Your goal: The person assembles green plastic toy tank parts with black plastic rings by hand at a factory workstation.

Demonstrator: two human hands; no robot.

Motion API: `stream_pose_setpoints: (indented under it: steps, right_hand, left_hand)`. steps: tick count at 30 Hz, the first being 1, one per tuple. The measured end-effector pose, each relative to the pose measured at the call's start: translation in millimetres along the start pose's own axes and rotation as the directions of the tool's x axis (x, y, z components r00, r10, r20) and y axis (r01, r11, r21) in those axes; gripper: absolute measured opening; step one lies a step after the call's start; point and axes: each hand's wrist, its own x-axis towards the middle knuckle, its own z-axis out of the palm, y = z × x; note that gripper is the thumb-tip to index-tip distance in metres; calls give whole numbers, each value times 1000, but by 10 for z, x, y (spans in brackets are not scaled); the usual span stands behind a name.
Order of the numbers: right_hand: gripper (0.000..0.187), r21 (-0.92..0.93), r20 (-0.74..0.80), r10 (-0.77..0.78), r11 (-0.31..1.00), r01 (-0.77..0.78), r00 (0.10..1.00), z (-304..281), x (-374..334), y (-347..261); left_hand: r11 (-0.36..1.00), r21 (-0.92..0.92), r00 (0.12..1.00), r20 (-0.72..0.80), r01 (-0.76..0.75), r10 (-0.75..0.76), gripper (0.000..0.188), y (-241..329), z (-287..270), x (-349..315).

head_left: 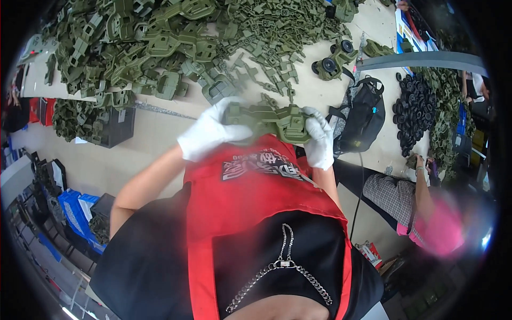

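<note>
Both my hands, in white gloves, hold a green plastic toy vehicle body (274, 121) level in front of my red apron (266, 197). My left hand (210, 130) grips its left end, thumb pointing inward across it. Around the right end my right hand (320, 141) is closed. No wheels can be made out on the body. Just beyond it, on the pale table, lie loose green parts, among them a boxy green piece (217, 87) close to my left fingertips.
Heaped green plastic parts (176, 40) cover the far table. A toy vehicle with black wheels (335, 61) stands at the far right, near a black backpack (360, 114). Black wheels (413, 109) are piled further right, where a co-worker in pink (440, 224) works. A dark crate (118, 127) sits left.
</note>
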Motion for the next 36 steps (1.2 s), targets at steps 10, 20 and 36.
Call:
stream_pose_setpoints:
  steps: [10,20,36]
  right_hand:
    - [40,-804,566,20,233,547,824,1189,117,-334]
    - [53,-834,531,141,261,486,836,1140,46,-392]
    - [50,-754,348,398,657,1,849,782,211,-41]
  left_hand:
    - [761,637,982,-29,-124,184,73,-88,-16,122]
    - [853,523,992,-106,-5,71,72,20,100,-24]
    - [711,701,984,-84,-55,159,67,-121,116,10]
